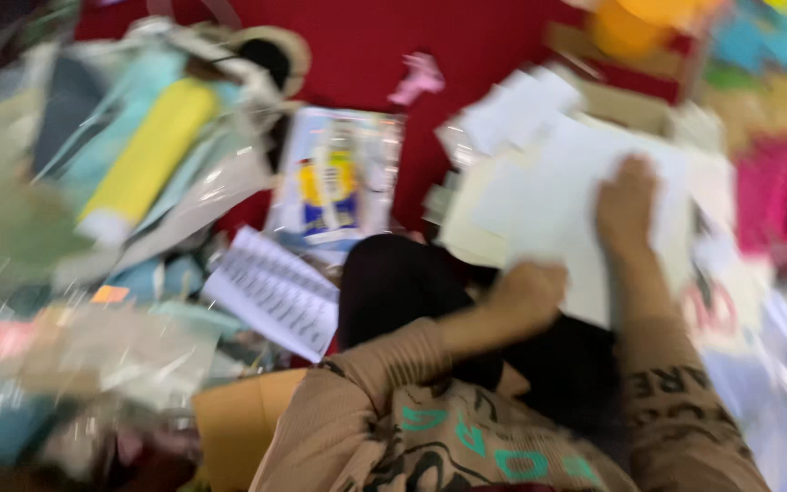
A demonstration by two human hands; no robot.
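Observation:
The picture is blurred by motion. My right hand [626, 205] lies flat, palm down, on a stack of white and cream paper sheets [539, 196] to the right of centre. My left hand [526, 296] is at the near edge of the same stack, fingers curled at the paper's edge; whether it grips a sheet I cannot tell. Both arms wear tan sleeves with dark and green print. My dark-clad knee [393, 282] is below the stack.
A red cloth [430, 36] covers the floor. A clear-wrapped packet with yellow and blue print [334, 178] lies at centre, a printed sheet [270, 292] below it, a yellow roll [148, 155] in plastic at left, cardboard [234, 419] near me, and pink and orange items at right.

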